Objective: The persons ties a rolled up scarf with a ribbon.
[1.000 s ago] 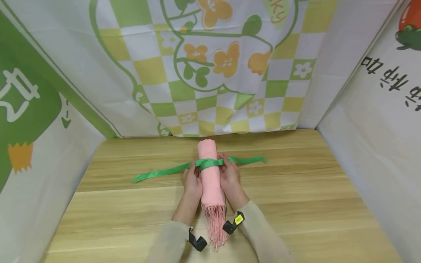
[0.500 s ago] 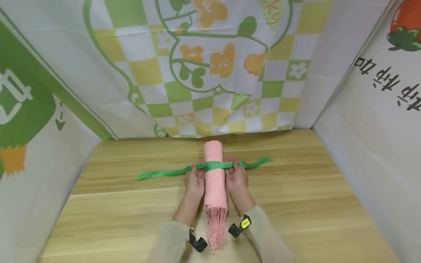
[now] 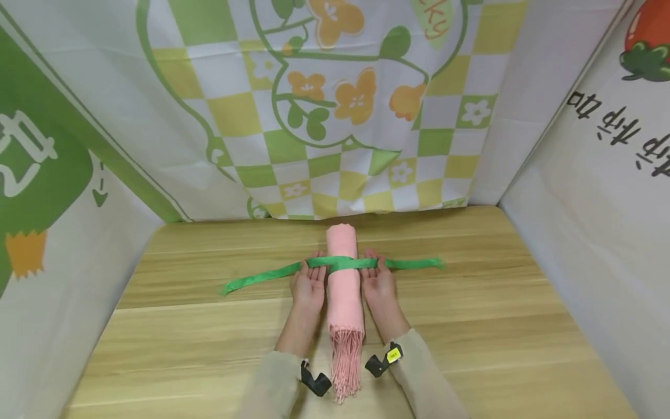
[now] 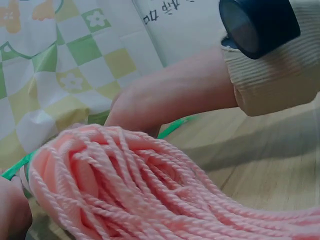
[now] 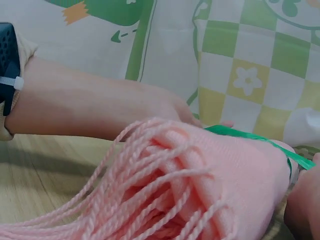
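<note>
A rolled pink scarf (image 3: 345,302) lies lengthwise on the table, its twisted fringe (image 3: 346,366) pointing toward me. Around its upper half runs a green ribbon (image 3: 344,263), crossed on top, with one tail out to each side. My left hand (image 3: 309,288) is beside the scarf's left side and pinches the ribbon between thumb and fingers. On the opposite side my right hand (image 3: 379,285) pinches the other tail the same way. Fringe and the near end of the roll (image 4: 95,165) fill the left wrist view and hide most of the left hand there.
The wooden table (image 3: 471,326) reaches back to a checked, flower-printed cloth (image 3: 314,157). Printed panels stand at the left and right (image 3: 591,233). A black wrist camera (image 3: 316,381) sits on the left sleeve, another camera (image 3: 384,361) on the right.
Both hands have drawn slightly apart with the ribbon, its right tail shifting outward. The scarf has moved a little to the right in the head view, which has itself shifted slightly.
</note>
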`<state>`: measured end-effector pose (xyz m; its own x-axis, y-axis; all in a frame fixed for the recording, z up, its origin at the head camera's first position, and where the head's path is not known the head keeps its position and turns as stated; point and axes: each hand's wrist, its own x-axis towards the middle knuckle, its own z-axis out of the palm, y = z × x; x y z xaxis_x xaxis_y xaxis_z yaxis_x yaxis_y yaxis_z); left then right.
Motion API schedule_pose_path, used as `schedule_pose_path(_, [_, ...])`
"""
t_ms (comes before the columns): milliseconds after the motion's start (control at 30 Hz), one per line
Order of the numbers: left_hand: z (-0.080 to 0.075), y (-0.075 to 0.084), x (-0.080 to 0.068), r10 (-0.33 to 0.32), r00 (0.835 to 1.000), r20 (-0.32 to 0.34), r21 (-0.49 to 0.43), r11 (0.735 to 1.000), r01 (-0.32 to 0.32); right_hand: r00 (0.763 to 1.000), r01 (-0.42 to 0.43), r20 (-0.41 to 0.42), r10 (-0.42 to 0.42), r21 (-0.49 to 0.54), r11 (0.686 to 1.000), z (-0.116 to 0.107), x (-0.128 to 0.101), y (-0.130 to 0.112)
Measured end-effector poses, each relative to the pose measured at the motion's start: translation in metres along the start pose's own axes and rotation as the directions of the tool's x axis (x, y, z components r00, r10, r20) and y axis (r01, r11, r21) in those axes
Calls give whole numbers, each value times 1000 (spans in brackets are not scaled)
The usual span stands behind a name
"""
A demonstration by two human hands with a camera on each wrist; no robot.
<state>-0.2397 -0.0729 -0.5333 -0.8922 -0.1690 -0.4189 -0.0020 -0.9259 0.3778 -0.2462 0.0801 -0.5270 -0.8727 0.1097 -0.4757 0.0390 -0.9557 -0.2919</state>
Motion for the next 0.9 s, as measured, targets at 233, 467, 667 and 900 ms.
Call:
schedule_pose_path(233, [3, 10, -1, -39, 998, 39, 57, 998, 37, 997, -39, 65, 44, -73, 997, 5, 0, -6])
schedule_pose_path(467, [2, 21, 6, -124, 982, 143, 390, 919, 59, 978, -73, 179, 110, -200, 977, 3, 5, -15])
schedule_pose_path(667, [4, 31, 15, -191, 960, 203, 627, 778, 22, 949, -26, 283, 142, -378, 925, 4, 15, -22])
schedule_pose_path(900, [13, 39, 21, -191, 944, 267, 792, 602, -102, 927, 78, 348, 138, -540, 838, 6, 20, -23])
